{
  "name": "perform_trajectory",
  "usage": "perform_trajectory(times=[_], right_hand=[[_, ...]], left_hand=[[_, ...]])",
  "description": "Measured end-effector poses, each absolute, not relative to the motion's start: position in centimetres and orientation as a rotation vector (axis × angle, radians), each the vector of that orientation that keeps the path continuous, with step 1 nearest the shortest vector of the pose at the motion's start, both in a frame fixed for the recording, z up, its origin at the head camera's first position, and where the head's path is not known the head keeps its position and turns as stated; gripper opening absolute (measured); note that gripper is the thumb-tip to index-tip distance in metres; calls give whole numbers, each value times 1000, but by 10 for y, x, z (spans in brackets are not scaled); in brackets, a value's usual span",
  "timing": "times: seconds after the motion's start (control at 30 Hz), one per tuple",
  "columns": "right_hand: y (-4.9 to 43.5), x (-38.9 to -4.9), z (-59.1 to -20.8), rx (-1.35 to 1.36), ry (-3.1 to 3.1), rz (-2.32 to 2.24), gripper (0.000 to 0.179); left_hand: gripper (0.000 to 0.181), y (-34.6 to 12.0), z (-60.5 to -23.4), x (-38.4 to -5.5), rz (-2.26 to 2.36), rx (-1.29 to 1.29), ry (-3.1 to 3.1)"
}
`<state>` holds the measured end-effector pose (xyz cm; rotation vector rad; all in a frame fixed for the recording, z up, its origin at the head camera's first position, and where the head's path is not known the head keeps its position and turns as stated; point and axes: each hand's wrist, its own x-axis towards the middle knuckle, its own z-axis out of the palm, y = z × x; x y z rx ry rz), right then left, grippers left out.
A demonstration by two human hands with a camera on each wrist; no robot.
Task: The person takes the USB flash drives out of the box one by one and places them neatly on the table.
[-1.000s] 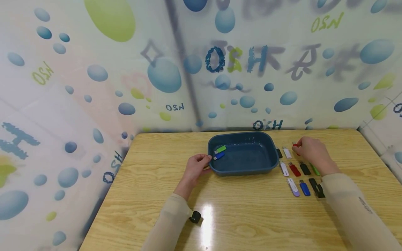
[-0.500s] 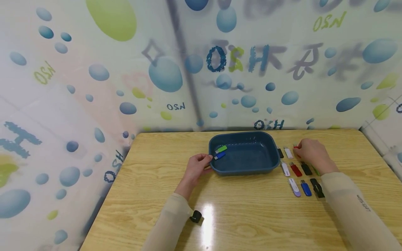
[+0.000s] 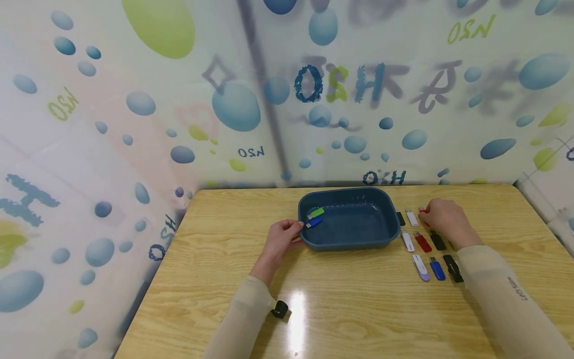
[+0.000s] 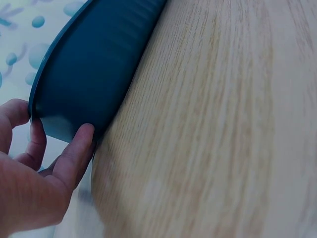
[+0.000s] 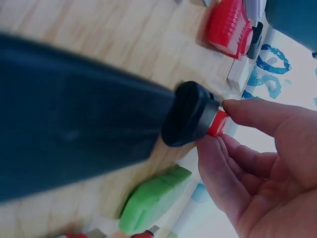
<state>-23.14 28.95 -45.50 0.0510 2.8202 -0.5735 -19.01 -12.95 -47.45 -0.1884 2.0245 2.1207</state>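
My left hand (image 3: 279,245) grips the left rim of a dark blue plastic basin (image 3: 350,247), thumb and fingers at its corner in the left wrist view. A green USB stick (image 3: 316,213) and a blue one (image 3: 314,222) lie inside, near that side. My right hand (image 3: 450,223) pinches a red USB stick (image 5: 218,123) in the back row to the right of the basin; most of it is hidden by the fingers. In the right wrist view a black USB stick (image 5: 188,114) stands in front of those fingertips, and a green one (image 5: 153,203) lies beside them.
Several more USB sticks lie in rows by the basin: white (image 3: 411,218), red (image 3: 422,242), white and purple (image 3: 420,268), blue (image 3: 437,269) and black (image 3: 453,269). The wooden table (image 3: 350,314) meets a patterned curtain (image 3: 287,124) behind.
The view shifts slightly. My right hand stays at the red USB stick with almost no movement, and my left hand stays on the basin rim.
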Motion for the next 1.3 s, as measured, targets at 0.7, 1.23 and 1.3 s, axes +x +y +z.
perform_trajectory(times=[0.7, 1.23, 1.3], right_hand=[[247, -201, -411, -288, 3216, -622, 40], [160, -207, -409, -1075, 3171, -694, 31], [151, -209, -409, -1110, 3143, -674, 32]], left_hand=[[21, -130, -476, -192, 2109, -239, 2019], [24, -129, -477, -191, 2116, -230, 2022], [22, -129, -477, -191, 2123, -230, 2022]])
